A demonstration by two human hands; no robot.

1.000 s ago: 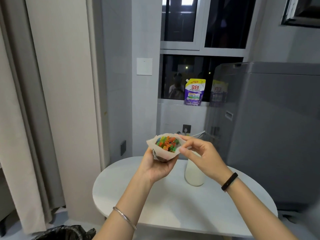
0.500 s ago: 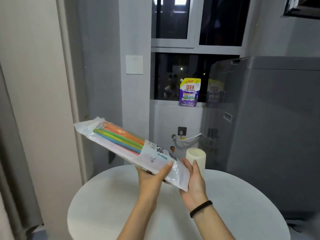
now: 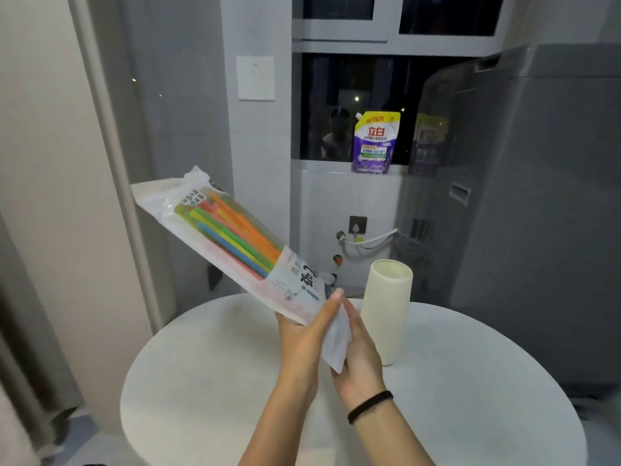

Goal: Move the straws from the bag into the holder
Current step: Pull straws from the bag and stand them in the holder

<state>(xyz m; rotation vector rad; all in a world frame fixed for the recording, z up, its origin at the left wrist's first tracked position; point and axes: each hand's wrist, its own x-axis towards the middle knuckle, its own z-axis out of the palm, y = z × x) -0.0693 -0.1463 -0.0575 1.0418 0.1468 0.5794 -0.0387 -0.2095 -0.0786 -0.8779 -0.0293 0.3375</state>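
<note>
A long clear plastic bag (image 3: 302, 287) slants up to the left above the table, with several coloured straws (image 3: 235, 230) inside its upper half. My left hand (image 3: 302, 338) grips the bag's lower end, thumb on top. My right hand (image 3: 359, 351) holds the same end from the right side, fingers lying along the plastic. The cream cylindrical holder (image 3: 386, 311) stands upright on the round white table (image 3: 208, 381), just right of my right hand, its mouth open upward.
A grey appliance (image 3: 537, 196) stands at the right, close behind the table. A purple detergent pouch (image 3: 374, 142) sits on the window sill. A curtain (image 3: 20, 297) hangs at the left. White hoses (image 3: 369, 238) run along the wall behind the holder.
One second ago the bag's open mouth faced me with both hands at it. Since then the bag turned lengthwise, pointing up-left, and has tilted a little steeper; both hands hold its lower end.
</note>
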